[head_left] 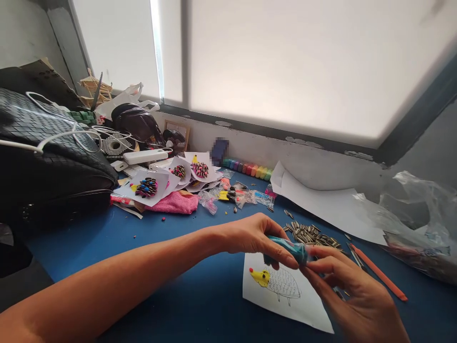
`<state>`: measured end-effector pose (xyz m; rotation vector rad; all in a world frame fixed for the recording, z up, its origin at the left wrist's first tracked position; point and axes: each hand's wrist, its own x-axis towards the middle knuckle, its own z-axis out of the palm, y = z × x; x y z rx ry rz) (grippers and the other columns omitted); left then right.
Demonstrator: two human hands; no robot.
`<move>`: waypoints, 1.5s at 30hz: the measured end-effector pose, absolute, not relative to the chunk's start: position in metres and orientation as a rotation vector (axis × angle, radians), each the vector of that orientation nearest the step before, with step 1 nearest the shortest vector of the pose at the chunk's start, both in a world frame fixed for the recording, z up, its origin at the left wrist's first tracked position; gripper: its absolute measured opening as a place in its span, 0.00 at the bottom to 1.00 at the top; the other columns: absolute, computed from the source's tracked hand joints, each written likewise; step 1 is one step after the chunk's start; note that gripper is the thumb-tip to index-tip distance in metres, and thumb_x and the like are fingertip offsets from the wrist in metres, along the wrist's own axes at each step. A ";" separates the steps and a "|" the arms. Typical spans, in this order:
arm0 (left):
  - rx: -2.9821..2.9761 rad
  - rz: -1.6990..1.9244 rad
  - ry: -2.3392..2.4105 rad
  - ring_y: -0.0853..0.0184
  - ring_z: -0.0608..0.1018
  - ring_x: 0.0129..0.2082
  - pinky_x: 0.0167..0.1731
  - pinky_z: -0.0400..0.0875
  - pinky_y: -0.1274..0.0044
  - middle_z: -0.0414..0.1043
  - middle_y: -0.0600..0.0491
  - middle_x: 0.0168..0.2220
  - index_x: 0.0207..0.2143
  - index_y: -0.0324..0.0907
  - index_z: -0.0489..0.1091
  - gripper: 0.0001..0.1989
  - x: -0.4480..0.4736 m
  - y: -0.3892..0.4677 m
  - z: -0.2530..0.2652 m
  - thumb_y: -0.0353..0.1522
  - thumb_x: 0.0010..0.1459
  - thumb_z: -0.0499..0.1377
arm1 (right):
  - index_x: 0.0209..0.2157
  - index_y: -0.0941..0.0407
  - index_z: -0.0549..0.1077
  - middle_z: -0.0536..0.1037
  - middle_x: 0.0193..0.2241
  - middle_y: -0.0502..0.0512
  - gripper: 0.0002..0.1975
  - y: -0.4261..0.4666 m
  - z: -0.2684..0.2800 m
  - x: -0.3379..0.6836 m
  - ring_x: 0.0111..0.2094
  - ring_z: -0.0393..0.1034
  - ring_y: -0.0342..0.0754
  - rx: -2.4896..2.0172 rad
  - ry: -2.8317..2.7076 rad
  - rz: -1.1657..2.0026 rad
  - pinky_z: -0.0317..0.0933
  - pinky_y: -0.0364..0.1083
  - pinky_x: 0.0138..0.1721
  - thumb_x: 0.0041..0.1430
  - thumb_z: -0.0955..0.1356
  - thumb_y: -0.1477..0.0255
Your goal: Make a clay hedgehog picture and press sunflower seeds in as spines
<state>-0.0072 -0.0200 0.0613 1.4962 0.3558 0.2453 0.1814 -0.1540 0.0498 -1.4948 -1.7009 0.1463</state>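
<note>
Above a paper sheet, my left hand grips a small plastic packet of teal modelling clay between thumb and fingers. My right hand pinches the clear right end of the same packet. The sheet carries a line-drawn hedgehog; its head is covered in yellow clay, with a red nose and a dark eye. Both hands and the packet hide the sheet's upper part. Just behind the packet lies a pile of striped sunflower seeds.
An orange stick-like tool and a plastic bag lie at right. Curled white paper rests along the wall. Coloured clay packets, a pink cloth and finished seed hedgehogs sit farther back. A black bag stands at left.
</note>
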 end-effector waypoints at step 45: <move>1.488 0.327 0.296 0.74 0.72 0.23 0.27 0.66 0.80 0.72 0.55 0.25 0.31 0.36 0.75 0.24 -0.003 -0.020 0.057 0.50 0.51 0.67 | 0.46 0.49 0.78 0.83 0.39 0.52 0.19 -0.153 0.049 0.181 0.37 0.79 0.49 -1.553 -1.605 0.369 0.75 0.43 0.37 0.55 0.71 0.55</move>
